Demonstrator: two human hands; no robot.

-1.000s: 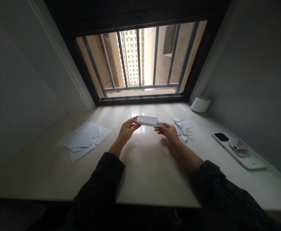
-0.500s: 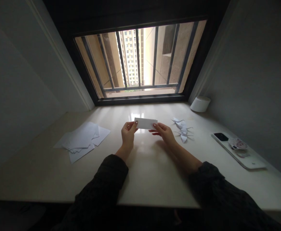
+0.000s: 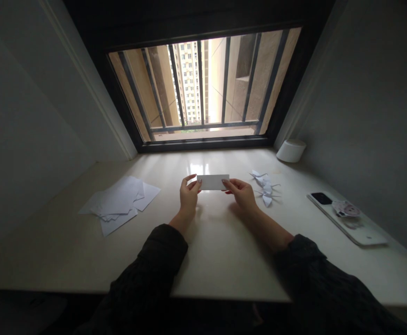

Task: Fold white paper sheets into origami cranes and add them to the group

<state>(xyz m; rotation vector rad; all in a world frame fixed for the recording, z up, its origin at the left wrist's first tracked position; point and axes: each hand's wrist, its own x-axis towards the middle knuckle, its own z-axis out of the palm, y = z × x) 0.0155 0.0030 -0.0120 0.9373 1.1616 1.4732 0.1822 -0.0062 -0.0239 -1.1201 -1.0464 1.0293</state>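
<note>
- A pale, glossy tabletop (image 3: 220, 265) spreads across the lower half of the view, with a dim left wall (image 3: 32, 116) and a dim right wall (image 3: 370, 102) on either side.
- A dark-framed window (image 3: 213, 93) stands at the far edge, crossed by dark bars (image 3: 225, 79); a tall building (image 3: 190, 79) shows behind them (daylight from there gleams on the tabletop).
- The person's two dark sleeves (image 3: 150, 265) reach in from the bottom, one on each side of the middle.
- At left lies a loose pile of white paper sheets (image 3: 119, 200), overlapping at uneven angles.
- At right, near the wall, a white phone (image 3: 367, 235) lies back upward, showing a dark camera panel (image 3: 321, 198) and a pale attachment (image 3: 345, 209) with a pinkish print.
- The left hand (image 3: 189, 195) is left of centre, its fingers pinching the left end of a white paper strip (image 3: 210, 182).
- The right hand (image 3: 242, 193) mirrors it, its fingers pinching the right end, thumb on the near face.
- A short, round-sided white object (image 3: 291, 152) stands in the far right corner; its use cannot be told.
- The white paper strip, a narrow rectangle, lies lengthwise between the two hands, its long edges nearly level.
- Small folded white paper figures (image 3: 266, 189), with thin pointed tips, lie clustered just beyond the right hand, to its right.
</note>
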